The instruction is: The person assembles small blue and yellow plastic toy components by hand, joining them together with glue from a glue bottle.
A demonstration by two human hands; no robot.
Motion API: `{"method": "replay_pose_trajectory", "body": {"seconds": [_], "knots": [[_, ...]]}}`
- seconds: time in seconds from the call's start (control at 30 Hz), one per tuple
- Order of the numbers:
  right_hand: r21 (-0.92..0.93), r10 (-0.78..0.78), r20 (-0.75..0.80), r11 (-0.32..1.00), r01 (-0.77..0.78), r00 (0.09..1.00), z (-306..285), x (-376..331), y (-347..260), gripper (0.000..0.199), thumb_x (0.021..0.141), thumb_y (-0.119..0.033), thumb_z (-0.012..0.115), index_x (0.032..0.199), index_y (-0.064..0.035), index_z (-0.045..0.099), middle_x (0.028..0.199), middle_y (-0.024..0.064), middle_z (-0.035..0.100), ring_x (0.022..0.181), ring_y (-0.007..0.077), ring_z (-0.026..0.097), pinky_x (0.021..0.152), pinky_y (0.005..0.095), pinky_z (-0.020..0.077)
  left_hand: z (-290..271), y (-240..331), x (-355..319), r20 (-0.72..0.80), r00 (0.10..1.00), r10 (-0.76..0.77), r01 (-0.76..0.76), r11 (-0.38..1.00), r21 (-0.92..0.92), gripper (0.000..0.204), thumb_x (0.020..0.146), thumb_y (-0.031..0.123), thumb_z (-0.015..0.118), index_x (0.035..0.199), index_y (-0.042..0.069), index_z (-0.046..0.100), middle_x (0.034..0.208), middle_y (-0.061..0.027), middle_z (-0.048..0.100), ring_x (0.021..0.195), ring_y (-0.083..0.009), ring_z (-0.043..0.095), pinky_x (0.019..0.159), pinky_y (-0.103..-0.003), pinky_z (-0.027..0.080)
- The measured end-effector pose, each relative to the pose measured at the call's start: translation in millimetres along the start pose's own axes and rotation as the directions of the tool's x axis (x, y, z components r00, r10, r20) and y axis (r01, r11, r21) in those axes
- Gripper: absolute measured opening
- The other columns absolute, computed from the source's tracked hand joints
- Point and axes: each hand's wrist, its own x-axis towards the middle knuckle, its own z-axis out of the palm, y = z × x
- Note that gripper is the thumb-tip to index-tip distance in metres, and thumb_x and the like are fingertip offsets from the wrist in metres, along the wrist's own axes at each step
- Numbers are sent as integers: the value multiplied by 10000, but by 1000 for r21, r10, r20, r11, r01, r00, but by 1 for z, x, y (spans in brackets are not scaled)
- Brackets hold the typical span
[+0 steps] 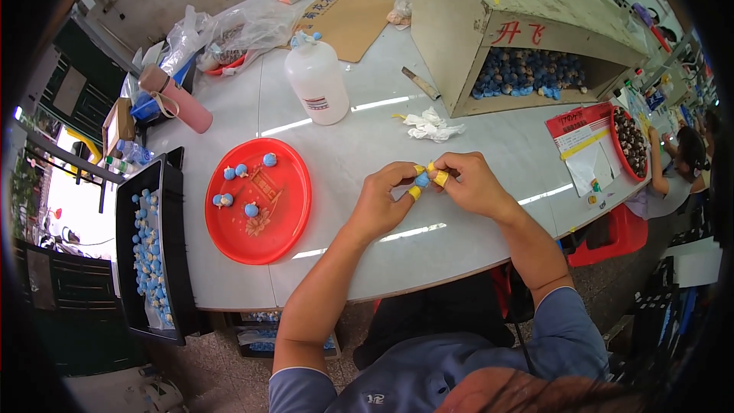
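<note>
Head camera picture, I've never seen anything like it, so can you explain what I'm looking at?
No machine here: the left grip and right grip are simply a person's hands, seen from a camera on their head; its wide lens bends straight edges. The left one pinches a small blue piece; the right one is close against it, but whether it holds it too is unclear. On the grey table, a red tray to the left carries blue pieces; a white bottle and large open box stand farther back.

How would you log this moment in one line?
left hand: fingertips on blue piece | right hand: fingertips at same piece | red tray: left of both hands
</note>
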Motion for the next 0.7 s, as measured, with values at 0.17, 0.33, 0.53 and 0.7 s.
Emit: {"method": "replay_pose_trajectory", "body": {"seconds": [0.17, 0.33, 0.53, 0.7], "knots": [[-468, -357, -34, 831, 301, 933, 4, -3, 3, 54, 835, -24, 641, 877, 11, 639, 756, 152, 664, 604, 264, 631, 558, 335, 490, 2, 7, 0, 13, 998, -61, 61, 998, 9, 314, 777, -105, 653, 1085, -53, 626, 1120, -149, 642, 1030, -220, 652, 941, -321, 524], [-401, -218, -31, 897, 188, 975, 2, -2, -1, 61, 855, -34, 635, 891, 16, 640, 730, 129, 657, 579, 203, 614, 552, 310, 479, 3, 4, -1, 31, 997, -64, 64, 998, -13, 306, 786, -111, 644, 1087, -58, 622, 1135, -147, 636, 1047, -223, 646, 959, -321, 516], [-66, -36, -26, 997, 34, 999, 2, 0, 1, 69, 863, -40, 639, 880, 27, 635, 698, 113, 643, 575, 163, 596, 549, 295, 468, 2, -1, 0, -4, 1000, -28, 27, 998, -64, 329, 771, -119, 631, 1093, -53, 625, 1135, -157, 636, 1027, -245, 652, 944, -325, 521], [-357, -265, -58, 906, 228, 963, 7, -3, 2, 48, 840, -19, 638, 868, 19, 628, 742, 144, 661, 596, 263, 627, 554, 328, 480, 2, 5, -1, -11, 1000, -16, 16, 1000, 4, 338, 756, -114, 632, 1089, -55, 626, 1131, -170, 637, 992, -264, 662, 910, -328, 533]]}}
